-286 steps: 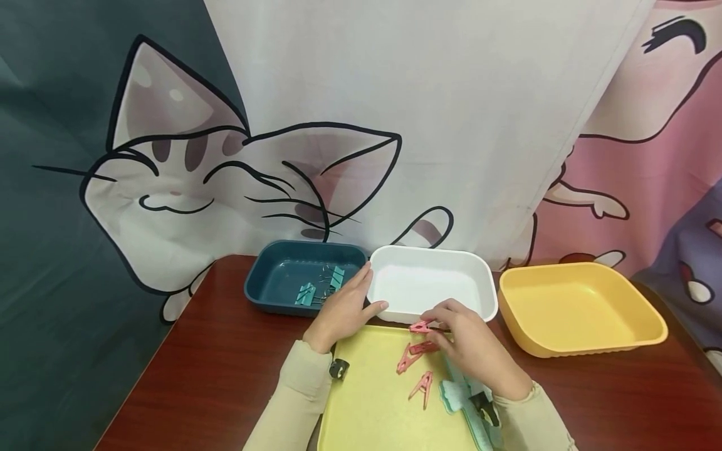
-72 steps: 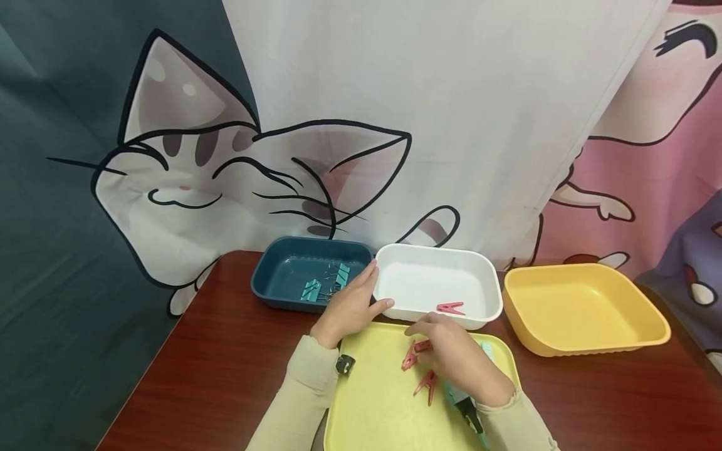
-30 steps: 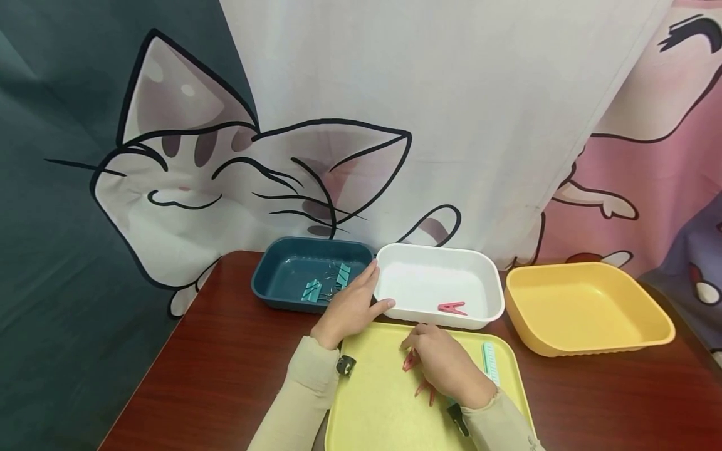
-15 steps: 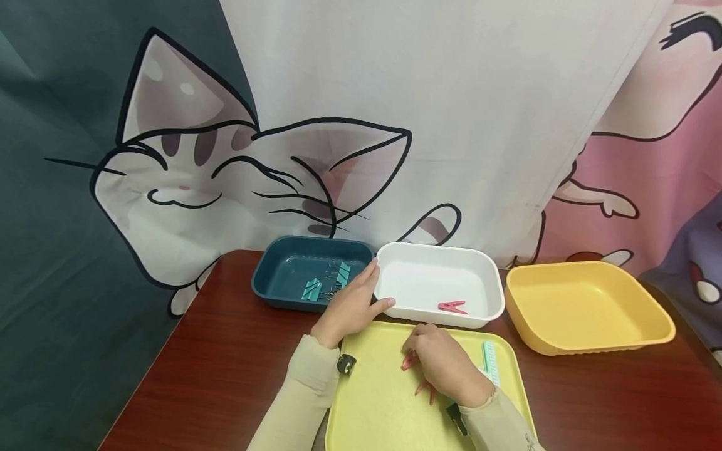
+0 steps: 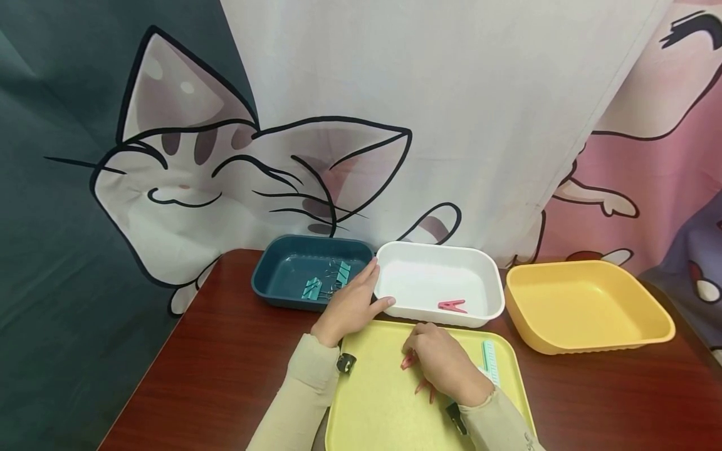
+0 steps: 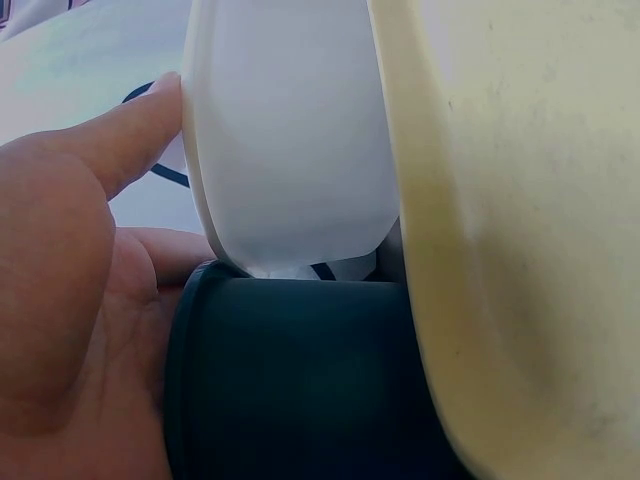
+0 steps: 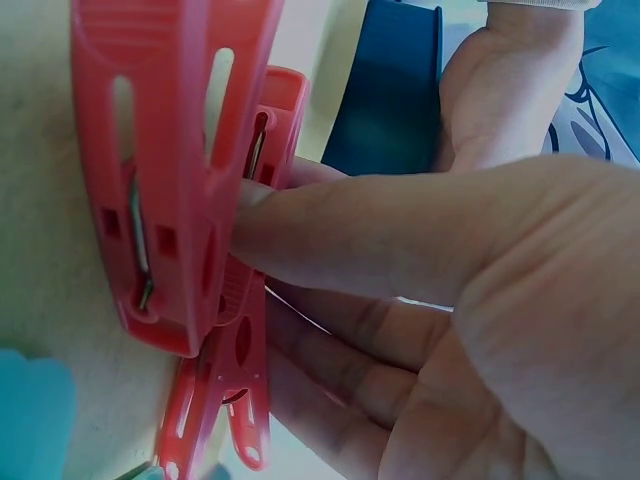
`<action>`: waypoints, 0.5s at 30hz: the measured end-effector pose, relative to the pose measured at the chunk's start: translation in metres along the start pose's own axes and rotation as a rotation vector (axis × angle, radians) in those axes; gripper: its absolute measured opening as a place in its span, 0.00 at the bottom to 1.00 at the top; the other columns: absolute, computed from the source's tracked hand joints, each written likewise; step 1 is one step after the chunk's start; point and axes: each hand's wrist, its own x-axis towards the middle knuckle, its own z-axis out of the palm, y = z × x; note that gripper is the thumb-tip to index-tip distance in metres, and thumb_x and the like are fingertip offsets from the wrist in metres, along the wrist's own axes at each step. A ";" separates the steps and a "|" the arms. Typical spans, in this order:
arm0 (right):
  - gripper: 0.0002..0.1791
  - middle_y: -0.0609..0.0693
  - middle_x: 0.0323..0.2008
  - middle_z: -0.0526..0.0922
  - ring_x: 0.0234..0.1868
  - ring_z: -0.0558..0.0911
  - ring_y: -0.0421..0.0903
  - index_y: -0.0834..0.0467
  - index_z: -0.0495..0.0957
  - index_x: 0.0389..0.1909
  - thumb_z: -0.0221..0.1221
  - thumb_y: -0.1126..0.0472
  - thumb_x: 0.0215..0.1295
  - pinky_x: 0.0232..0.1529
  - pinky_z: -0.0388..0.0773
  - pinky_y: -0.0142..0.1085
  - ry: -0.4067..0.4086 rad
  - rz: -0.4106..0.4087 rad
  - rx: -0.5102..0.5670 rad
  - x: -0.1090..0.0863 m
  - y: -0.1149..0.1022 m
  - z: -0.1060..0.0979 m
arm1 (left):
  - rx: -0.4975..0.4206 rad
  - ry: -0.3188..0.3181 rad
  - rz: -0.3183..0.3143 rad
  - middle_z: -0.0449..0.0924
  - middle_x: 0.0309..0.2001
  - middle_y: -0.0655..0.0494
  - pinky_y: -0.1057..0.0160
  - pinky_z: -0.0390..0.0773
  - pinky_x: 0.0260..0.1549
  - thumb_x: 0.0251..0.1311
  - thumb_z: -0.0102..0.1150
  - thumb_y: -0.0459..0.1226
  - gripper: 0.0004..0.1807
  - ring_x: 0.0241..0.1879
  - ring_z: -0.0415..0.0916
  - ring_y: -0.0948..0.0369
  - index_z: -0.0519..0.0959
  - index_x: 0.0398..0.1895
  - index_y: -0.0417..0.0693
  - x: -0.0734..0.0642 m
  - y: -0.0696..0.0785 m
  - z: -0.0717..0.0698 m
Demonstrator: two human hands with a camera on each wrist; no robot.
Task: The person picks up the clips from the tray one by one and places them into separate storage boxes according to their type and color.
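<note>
Pink plastic clothespin, near yellow rectangular tray's far edge: right hand pinching, left hand straight-fingered; apparently pick-up, needing lift.

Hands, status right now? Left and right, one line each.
Left hand: open, fingers extended, thumb touching the rim of the white bin.
Right hand: closed, pinching a pink clothespin.

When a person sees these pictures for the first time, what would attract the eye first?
Most likely the big smiling cat printed on the backdrop, at the left. Next, perhaps, the row along the back of the table: a dark blue basin, a white basin and a yellow basin. In front, the right hand pinches a pink clip over the yellow tray.
</note>
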 end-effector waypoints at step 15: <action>0.09 0.43 0.30 0.80 0.37 0.78 0.43 0.54 0.87 0.28 0.69 0.72 0.56 0.41 0.81 0.40 -0.013 0.074 0.062 0.001 -0.005 -0.003 | 0.009 -0.003 -0.004 0.44 0.81 0.49 0.48 0.62 0.70 0.71 0.55 0.53 0.44 0.77 0.50 0.51 0.51 0.79 0.37 0.000 0.001 0.000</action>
